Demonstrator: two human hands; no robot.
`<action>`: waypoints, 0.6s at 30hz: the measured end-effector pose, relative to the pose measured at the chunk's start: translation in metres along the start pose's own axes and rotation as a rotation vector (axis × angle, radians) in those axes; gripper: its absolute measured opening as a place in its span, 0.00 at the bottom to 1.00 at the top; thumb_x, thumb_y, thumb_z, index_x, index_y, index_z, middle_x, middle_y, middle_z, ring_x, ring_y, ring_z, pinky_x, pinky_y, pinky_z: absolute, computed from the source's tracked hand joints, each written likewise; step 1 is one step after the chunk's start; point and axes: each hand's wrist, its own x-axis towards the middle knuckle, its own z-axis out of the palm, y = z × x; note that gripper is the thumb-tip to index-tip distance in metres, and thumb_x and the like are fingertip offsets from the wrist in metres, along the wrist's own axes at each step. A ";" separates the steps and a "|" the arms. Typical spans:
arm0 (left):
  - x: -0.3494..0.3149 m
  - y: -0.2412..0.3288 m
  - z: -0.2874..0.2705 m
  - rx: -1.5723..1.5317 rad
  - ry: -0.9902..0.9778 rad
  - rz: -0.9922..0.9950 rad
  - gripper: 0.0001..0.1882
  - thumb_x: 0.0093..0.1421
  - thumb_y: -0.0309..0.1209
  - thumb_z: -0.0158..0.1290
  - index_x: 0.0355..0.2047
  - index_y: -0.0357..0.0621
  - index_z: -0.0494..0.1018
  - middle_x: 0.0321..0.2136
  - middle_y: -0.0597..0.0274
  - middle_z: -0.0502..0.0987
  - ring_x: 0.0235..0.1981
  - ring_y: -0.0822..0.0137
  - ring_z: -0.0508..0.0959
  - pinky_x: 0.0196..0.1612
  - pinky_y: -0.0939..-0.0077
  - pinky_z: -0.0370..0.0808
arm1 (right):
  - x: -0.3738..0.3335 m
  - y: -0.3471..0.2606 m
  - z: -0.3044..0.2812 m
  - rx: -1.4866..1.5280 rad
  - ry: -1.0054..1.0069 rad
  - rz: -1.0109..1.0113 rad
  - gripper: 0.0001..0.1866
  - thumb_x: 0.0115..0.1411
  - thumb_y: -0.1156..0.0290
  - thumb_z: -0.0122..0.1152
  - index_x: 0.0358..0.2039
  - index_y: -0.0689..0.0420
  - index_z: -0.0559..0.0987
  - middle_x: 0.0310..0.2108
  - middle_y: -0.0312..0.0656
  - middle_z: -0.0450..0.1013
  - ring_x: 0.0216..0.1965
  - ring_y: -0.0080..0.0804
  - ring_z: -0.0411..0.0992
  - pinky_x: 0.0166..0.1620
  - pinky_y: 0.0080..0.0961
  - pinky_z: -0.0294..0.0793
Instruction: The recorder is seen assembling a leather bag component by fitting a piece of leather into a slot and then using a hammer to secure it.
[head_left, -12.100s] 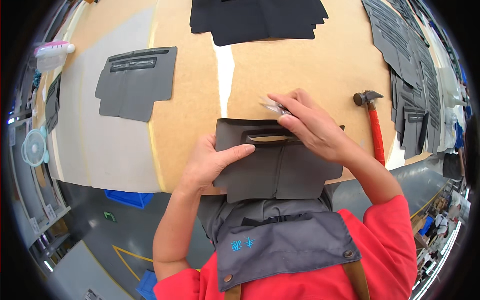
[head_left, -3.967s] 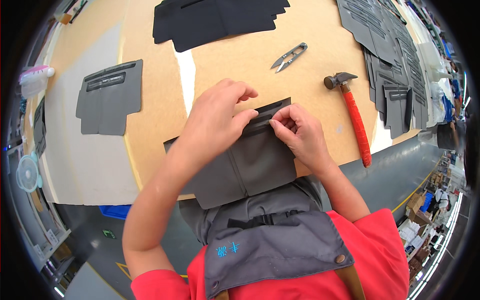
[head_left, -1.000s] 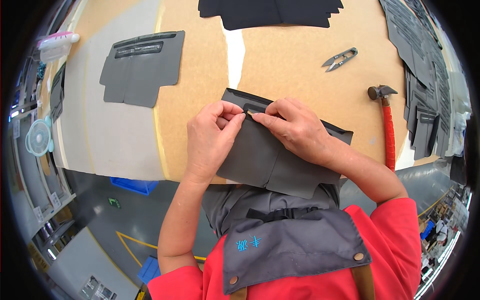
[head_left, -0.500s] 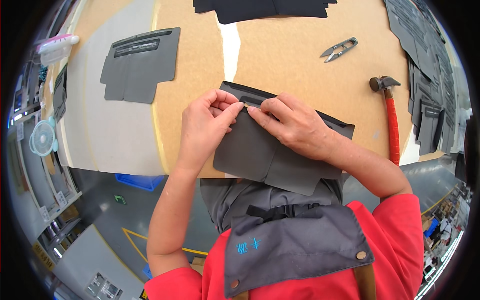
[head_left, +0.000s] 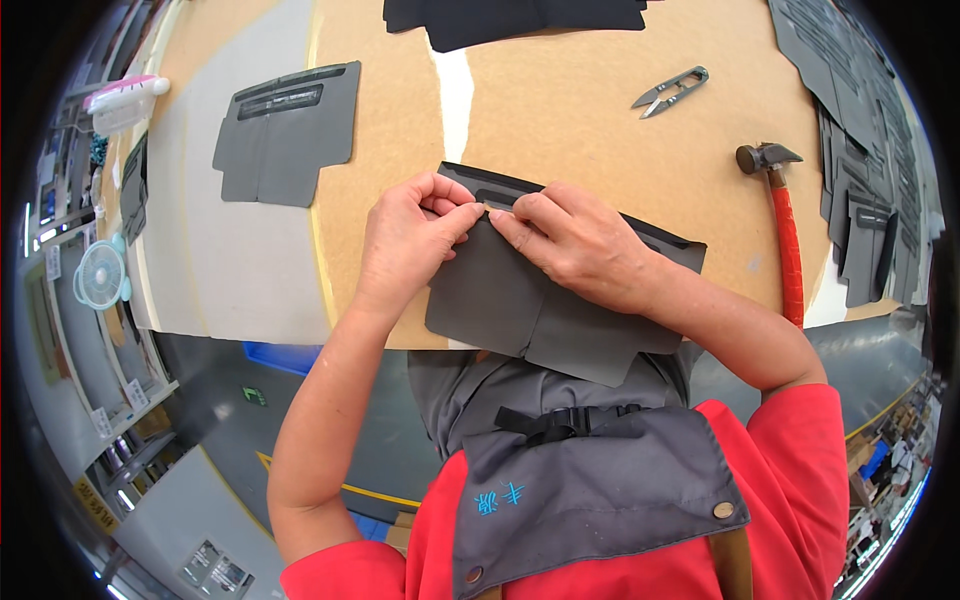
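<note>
A dark grey flat panel [head_left: 500,290], possibly leather or a similar sheet, lies tilted at the table's near edge and partly overhangs it. It has a black band along its upper edge and a long black-edged slot. My left hand [head_left: 412,238] is closed, thumb and index finger pinching at the slot's left end. My right hand [head_left: 585,250] rests over the panel, its thumb and curled fingers pressed close to the left fingertips. A tiny pale bit shows between the fingertips, too small to name. My right hand covers most of the slot.
A similar grey panel [head_left: 285,140] lies on the table's left. Thread snips [head_left: 672,93] and a red-handled hammer [head_left: 785,235] lie to the right. Stacked grey pieces [head_left: 855,150] line the far right; black pieces [head_left: 515,20] lie at the back. A small fan [head_left: 101,273] is at left.
The whole view has shifted slightly. My hands keep their pinch at the slot's left end, with only slight movement of the fingers.
</note>
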 end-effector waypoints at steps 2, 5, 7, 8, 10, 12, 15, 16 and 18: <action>0.001 0.003 -0.001 0.020 -0.011 -0.042 0.07 0.59 0.29 0.64 0.34 0.39 0.79 0.25 0.67 0.79 0.26 0.77 0.79 0.27 0.81 0.78 | 0.000 0.000 -0.001 -0.016 0.002 -0.006 0.24 0.52 0.71 0.60 0.51 0.65 0.78 0.36 0.39 0.67 0.38 0.33 0.69 0.42 0.29 0.74; 0.002 0.004 -0.003 0.040 -0.023 -0.048 0.08 0.59 0.30 0.64 0.35 0.39 0.79 0.26 0.67 0.79 0.27 0.77 0.80 0.28 0.81 0.78 | 0.000 0.000 -0.001 -0.040 -0.002 -0.020 0.24 0.53 0.71 0.60 0.51 0.65 0.79 0.36 0.39 0.67 0.38 0.33 0.68 0.43 0.28 0.74; 0.002 0.004 -0.004 0.047 -0.030 -0.053 0.08 0.59 0.31 0.65 0.35 0.41 0.79 0.26 0.68 0.78 0.27 0.77 0.79 0.28 0.82 0.76 | 0.000 0.001 0.000 -0.052 -0.006 -0.024 0.24 0.53 0.71 0.60 0.51 0.65 0.79 0.36 0.38 0.67 0.38 0.33 0.68 0.43 0.28 0.74; 0.002 0.004 -0.004 0.053 -0.036 -0.062 0.09 0.59 0.33 0.66 0.35 0.43 0.80 0.27 0.69 0.77 0.28 0.77 0.78 0.28 0.83 0.75 | 0.000 0.001 0.000 -0.056 -0.004 -0.028 0.24 0.53 0.71 0.60 0.51 0.65 0.79 0.36 0.38 0.68 0.38 0.33 0.68 0.44 0.28 0.74; 0.002 0.003 -0.004 0.045 -0.039 -0.062 0.09 0.59 0.33 0.66 0.36 0.43 0.80 0.27 0.69 0.78 0.28 0.77 0.78 0.28 0.83 0.75 | -0.001 0.000 0.000 -0.059 -0.001 -0.033 0.24 0.53 0.71 0.60 0.51 0.66 0.79 0.36 0.38 0.68 0.38 0.34 0.68 0.44 0.28 0.74; 0.002 0.004 -0.004 0.037 -0.043 -0.063 0.09 0.59 0.33 0.65 0.36 0.43 0.80 0.28 0.69 0.78 0.28 0.77 0.78 0.28 0.82 0.75 | -0.001 0.000 0.000 -0.046 -0.012 -0.017 0.25 0.53 0.71 0.60 0.51 0.66 0.79 0.36 0.39 0.68 0.39 0.33 0.68 0.44 0.27 0.74; 0.002 0.005 -0.004 0.031 -0.032 -0.065 0.07 0.59 0.30 0.63 0.35 0.40 0.79 0.27 0.68 0.79 0.27 0.76 0.80 0.28 0.80 0.77 | -0.002 0.000 0.000 -0.050 -0.011 -0.023 0.25 0.53 0.71 0.60 0.52 0.66 0.79 0.36 0.39 0.67 0.39 0.33 0.68 0.44 0.27 0.74; 0.002 0.003 -0.005 0.024 -0.043 -0.061 0.08 0.59 0.31 0.64 0.35 0.42 0.80 0.27 0.68 0.79 0.28 0.77 0.79 0.28 0.82 0.76 | -0.001 0.000 -0.001 -0.051 -0.011 -0.025 0.25 0.53 0.71 0.60 0.52 0.66 0.79 0.36 0.39 0.67 0.39 0.33 0.68 0.44 0.27 0.74; 0.003 0.002 -0.006 0.015 -0.054 -0.057 0.09 0.59 0.32 0.65 0.36 0.43 0.80 0.28 0.69 0.78 0.28 0.77 0.79 0.28 0.83 0.75 | -0.001 0.000 -0.002 -0.046 -0.018 -0.024 0.25 0.52 0.71 0.60 0.52 0.66 0.79 0.36 0.39 0.67 0.39 0.34 0.68 0.45 0.27 0.74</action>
